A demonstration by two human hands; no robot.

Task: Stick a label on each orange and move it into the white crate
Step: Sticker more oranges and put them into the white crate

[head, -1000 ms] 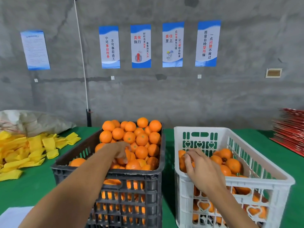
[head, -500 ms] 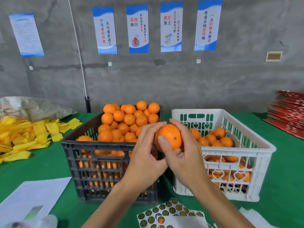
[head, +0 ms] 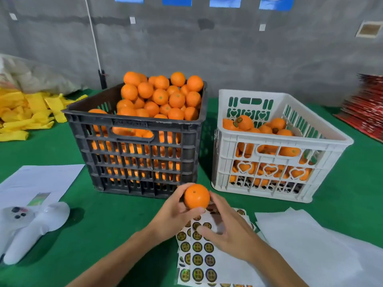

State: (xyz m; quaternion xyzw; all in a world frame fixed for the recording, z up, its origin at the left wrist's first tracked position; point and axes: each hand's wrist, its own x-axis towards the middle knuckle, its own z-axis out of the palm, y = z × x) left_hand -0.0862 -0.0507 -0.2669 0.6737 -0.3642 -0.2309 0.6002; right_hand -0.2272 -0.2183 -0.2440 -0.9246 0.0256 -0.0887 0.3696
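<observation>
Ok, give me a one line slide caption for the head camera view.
Left hand holds an orange over the label sheet while right hand reaches for a label.

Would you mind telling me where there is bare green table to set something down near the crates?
Free cloth lies between the white paper, the black crate and the left hand, and right of the white crate. The gap between crates is narrow. It is crowded near the sticker sheet and foam sheets.
</observation>
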